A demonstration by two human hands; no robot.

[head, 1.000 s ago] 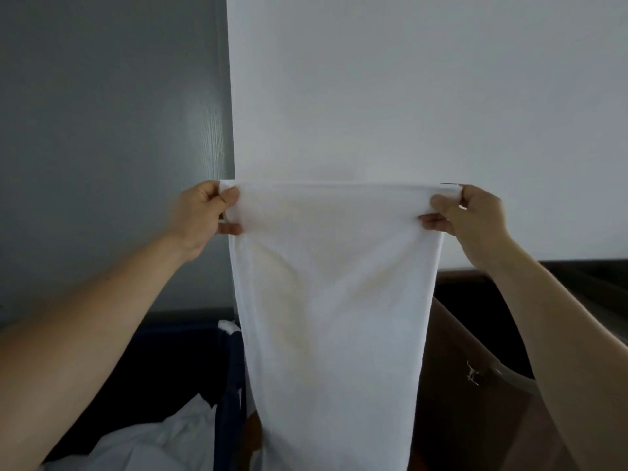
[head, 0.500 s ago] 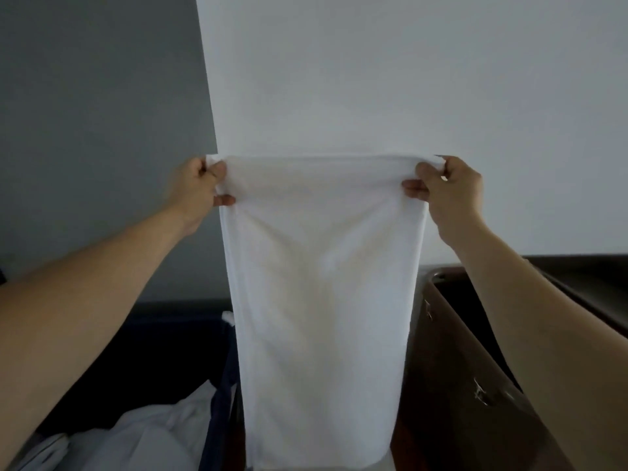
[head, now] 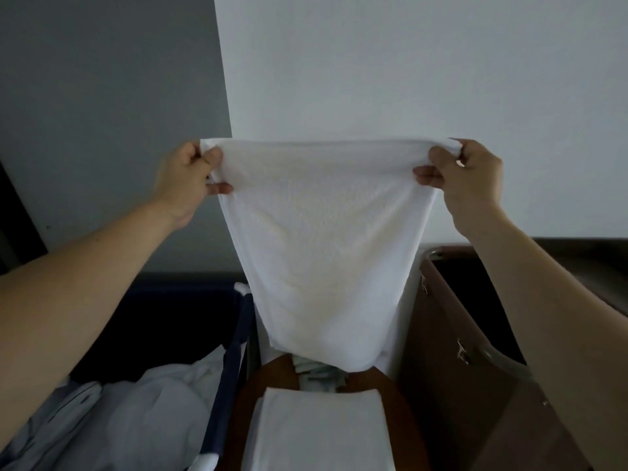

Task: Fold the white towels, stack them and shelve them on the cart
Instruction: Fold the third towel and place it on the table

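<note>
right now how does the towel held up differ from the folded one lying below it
The held towel hangs, pinched at its top corners by the left hand and right hand; the folded towel lies flat on the brown surface. The held towel drapes loose; the folded towel is a neat rectangle. Both are white.

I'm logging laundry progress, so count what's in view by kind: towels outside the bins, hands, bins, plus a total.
Towels outside the bins: 2, held towel, folded towel
Hands: 2, left hand, right hand
Bins: 2, blue bin, brown bin
Total: 6
</note>
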